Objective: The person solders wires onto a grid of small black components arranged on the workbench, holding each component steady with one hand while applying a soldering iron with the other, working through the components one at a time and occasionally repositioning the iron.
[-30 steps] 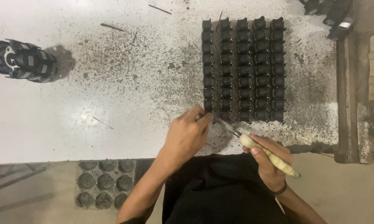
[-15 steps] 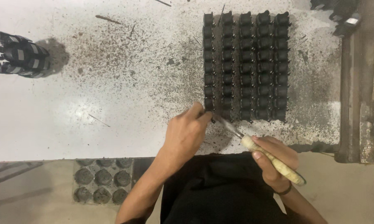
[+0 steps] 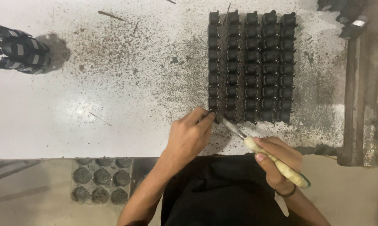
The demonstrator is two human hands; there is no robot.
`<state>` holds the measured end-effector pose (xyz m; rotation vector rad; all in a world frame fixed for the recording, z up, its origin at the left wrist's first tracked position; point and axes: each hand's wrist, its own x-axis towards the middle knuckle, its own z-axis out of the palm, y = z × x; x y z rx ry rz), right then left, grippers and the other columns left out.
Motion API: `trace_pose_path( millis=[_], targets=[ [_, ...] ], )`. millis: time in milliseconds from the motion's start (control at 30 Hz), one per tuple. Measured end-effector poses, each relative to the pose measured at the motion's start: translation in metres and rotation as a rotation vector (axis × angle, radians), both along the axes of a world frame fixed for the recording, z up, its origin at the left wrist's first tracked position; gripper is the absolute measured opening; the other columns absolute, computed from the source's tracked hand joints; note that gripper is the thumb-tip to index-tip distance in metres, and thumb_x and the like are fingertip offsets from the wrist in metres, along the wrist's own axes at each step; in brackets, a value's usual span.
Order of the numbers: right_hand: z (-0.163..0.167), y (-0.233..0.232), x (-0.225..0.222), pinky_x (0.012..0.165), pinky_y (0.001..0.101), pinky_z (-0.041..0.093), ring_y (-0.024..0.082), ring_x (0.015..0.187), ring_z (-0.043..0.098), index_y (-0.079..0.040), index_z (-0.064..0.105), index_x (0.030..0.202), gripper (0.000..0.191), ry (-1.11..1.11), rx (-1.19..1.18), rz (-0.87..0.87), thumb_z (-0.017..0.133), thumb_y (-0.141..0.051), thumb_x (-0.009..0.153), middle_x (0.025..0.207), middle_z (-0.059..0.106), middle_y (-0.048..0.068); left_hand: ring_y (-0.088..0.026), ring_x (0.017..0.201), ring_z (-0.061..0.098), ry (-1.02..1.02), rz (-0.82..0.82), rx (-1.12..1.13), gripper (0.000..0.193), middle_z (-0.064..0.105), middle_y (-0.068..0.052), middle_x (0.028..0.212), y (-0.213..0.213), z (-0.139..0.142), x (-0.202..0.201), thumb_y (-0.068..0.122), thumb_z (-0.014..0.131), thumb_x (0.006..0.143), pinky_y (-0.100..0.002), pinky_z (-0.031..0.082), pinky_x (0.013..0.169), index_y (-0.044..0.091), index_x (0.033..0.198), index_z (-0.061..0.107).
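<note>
- Five columns of small black moulded parts (image 3: 251,67) stand in tight rows on the white desk (image 3: 92,121), towards its right side, with dark grit scattered around them.
- At the near left corner of that block, the left hand (image 3: 189,136) rests on the desk, its fingers (image 3: 205,119) pressed together and touching the nearest black part (image 3: 213,112); whether they pinch it cannot be told.
- Just right of it, the right hand (image 3: 279,161) has its fingers wrapped around the pale handle of a thin metal tool (image 3: 264,152).
- That tool points up and left, and its tip (image 3: 225,121) lies at the bottom of the second column, just beside the left fingertips.
- A dark band (image 3: 288,193) sits on the right wrist.
- Far left on the desk, well apart from the hands, lies a larger black and grey ribbed piece (image 3: 19,50).
- Below the desk's front edge, left of the person's forearm, a tray of round dark pieces (image 3: 101,182) sits lower down.
- A dark metal rail (image 3: 356,96) runs along the desk's right edge.
</note>
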<state>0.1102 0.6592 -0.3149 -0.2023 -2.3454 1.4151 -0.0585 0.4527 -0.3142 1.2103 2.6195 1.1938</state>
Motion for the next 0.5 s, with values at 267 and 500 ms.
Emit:
trace_pose_path(
  millis=[267,500],
  targets=[
    [0.003,-0.003,-0.005,0.074,0.0272,0.057,0.023,0.084,0.072,0.008,0.070,0.113,0.032,-0.004,-0.009,-0.007,0.066,-0.004,0.084,0.099,0.073,0.021,-0.022,0.072,0.070,0.050,0.021,0.041,0.017,0.065,-0.007,0.094,-0.002,-0.002,0.000,0.002,0.073,0.086,-0.035,0.055,0.054,0.001,0.103,0.075],
    [0.002,0.007,0.000,0.068,0.0273,0.055,0.022,0.077,0.070,0.008,0.071,0.112,0.031,-0.014,0.039,0.068,0.069,-0.006,0.084,0.093,0.073,0.018,-0.025,0.078,0.069,0.110,-0.010,0.057,0.021,0.064,-0.009,0.096,0.002,-0.009,-0.003,0.001,0.069,0.085,-0.035,0.055,0.058,0.001,0.105,0.069]
  ],
)
